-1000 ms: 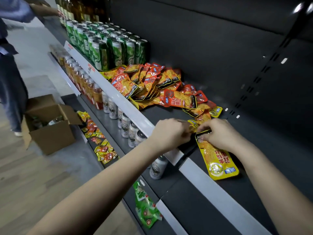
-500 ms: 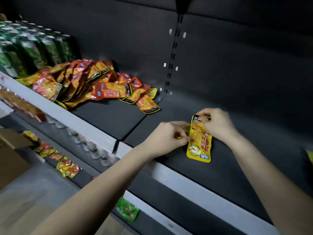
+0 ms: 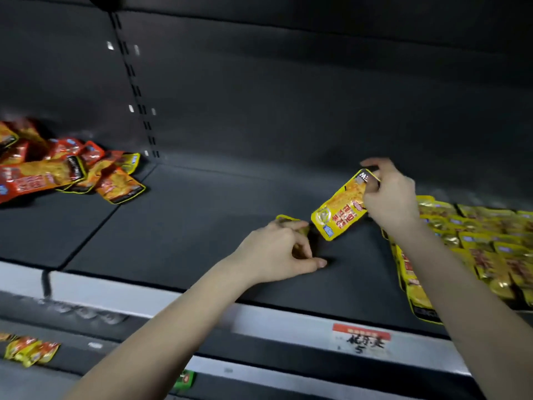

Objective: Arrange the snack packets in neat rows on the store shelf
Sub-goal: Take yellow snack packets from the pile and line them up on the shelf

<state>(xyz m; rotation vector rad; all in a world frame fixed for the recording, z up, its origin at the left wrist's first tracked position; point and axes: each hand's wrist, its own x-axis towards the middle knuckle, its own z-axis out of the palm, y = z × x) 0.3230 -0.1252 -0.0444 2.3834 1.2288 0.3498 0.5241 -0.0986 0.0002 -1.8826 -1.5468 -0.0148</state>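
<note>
Carried rightward since the earlier frame, the yellow packet (image 3: 337, 215) hangs tilted over the shelf (image 3: 187, 226), beside the arranged rows (image 3: 476, 241), its black top pinched by the right hand (image 3: 389, 203). The left hand (image 3: 277, 249) curls round a second packet (image 3: 287, 218), mostly hidden. The price label (image 3: 360, 339) shows a handwritten "5".

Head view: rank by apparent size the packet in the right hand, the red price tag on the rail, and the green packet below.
Largest: yellow packet in the right hand.
Next: price tag, somewhat smaller though nearer the camera.
Smallest: green packet, partly behind the left arm.
</note>
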